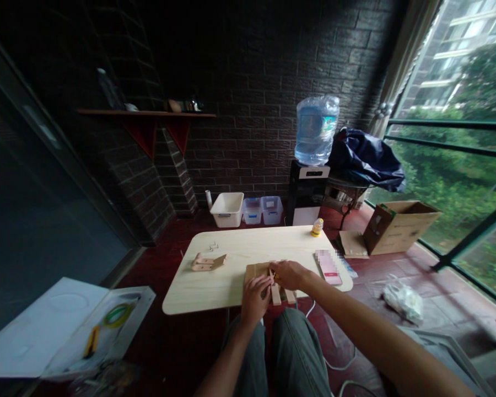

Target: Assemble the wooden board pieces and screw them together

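Note:
Near the front edge of the pale table, my left hand (256, 292) has its fingers bent over a light wooden piece and a brown cardboard sheet (254, 269). My right hand (290, 274) comes in from the right, its fingers pinched together against the same piece. A small yellowish thing shows at its fingertips, too small to name. Two wooden strips (276, 295) stick out toward me below the hands. To the left on the table lies a small wooden assembly (209, 263) with a slanted plate. Behind it are some small bent metal pieces (214, 246).
A yellow-capped small bottle (317, 227) and a pink-screened phone (329, 267) are on the right of the table (190, 298). Plastic bins (227, 210) and a water dispenser (308, 190) stand behind. An open white case (107, 325) is at lower left, a cardboard box (397, 226) at right.

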